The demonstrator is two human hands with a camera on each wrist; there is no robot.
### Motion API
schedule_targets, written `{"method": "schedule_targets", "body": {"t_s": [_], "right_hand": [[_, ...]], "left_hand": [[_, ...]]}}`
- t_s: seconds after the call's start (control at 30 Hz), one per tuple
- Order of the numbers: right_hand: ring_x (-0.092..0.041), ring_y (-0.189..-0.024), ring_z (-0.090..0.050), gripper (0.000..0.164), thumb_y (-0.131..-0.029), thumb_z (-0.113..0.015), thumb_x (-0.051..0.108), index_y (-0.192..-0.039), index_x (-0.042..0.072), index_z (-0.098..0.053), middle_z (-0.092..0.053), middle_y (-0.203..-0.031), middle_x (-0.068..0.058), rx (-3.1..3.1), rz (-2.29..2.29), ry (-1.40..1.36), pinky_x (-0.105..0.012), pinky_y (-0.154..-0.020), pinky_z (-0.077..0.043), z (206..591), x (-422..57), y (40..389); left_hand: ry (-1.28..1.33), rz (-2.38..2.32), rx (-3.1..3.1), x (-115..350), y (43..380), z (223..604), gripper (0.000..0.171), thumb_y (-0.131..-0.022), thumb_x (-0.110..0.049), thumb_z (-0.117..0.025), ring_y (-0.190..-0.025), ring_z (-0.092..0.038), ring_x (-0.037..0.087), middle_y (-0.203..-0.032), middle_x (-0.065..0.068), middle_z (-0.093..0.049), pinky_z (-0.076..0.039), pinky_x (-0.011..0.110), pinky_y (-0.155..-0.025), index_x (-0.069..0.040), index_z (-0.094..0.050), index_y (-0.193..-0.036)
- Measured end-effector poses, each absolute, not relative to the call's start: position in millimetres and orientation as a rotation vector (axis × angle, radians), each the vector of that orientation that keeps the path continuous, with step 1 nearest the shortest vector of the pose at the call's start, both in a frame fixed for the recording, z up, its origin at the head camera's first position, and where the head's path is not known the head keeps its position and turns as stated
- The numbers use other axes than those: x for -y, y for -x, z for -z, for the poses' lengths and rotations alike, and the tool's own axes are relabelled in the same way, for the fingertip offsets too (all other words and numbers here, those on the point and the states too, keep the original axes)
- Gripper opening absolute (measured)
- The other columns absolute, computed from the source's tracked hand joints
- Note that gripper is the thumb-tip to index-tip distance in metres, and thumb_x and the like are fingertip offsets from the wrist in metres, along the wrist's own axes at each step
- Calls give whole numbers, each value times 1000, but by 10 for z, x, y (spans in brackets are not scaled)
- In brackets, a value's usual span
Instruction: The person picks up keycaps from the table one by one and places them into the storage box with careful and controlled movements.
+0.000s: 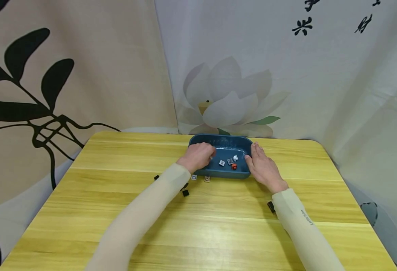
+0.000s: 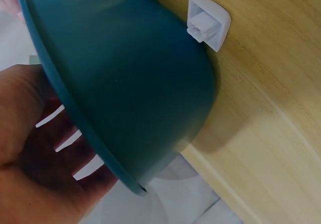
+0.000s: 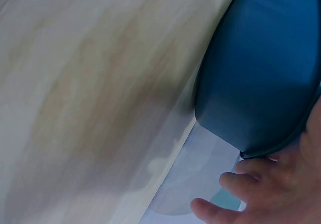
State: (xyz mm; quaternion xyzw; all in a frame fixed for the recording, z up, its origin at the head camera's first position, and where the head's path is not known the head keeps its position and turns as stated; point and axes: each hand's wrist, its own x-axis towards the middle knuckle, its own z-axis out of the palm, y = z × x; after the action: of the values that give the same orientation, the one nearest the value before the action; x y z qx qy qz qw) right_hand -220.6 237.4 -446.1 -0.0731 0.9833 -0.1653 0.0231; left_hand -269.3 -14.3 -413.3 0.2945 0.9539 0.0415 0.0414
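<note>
The blue tray [image 1: 223, 174] lies partly under the left hand [image 1: 197, 155], grip unclear, and against the straight-fingered right hand [image 1: 263, 168].

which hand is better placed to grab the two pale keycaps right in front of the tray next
Likely the left hand: it reaches in at the left end of the tray, close to both pale keycaps. The right hand is against its right end, farther away.

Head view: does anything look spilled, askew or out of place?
Possibly spilled: two pale keycaps lie outside the tray, at its near side, and black pieces are scattered over the table, while other pieces sit inside.
</note>
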Motion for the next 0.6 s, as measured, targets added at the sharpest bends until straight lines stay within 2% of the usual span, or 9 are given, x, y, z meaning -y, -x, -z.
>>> {"method": "schedule_targets", "body": {"t_s": [0.2,0.6], "right_hand": [[-45,-155,-15,68,-114,-28,38,-161,-9,-13,-7,-170,-25,-3040,506,224,-64,-118,-26,4463,-2368,2208],[-46,-155,-15,68,-114,-30,36,-161,-9,-13,-7,-170,-25,-3034,503,214,-63,-119,-25,4451,-2368,2210]], "left_hand": [[-834,-127,-2876,124,2749,4180,18,-104,-17,-65,-88,-62,19,-113,3,-73,-57,35,-86,-15,-76,-118],[-805,-116,-2846,107,2777,4235,18,-106,-18,-62,-90,-62,19,-110,3,-71,-57,37,-85,-15,-76,-117]]}}
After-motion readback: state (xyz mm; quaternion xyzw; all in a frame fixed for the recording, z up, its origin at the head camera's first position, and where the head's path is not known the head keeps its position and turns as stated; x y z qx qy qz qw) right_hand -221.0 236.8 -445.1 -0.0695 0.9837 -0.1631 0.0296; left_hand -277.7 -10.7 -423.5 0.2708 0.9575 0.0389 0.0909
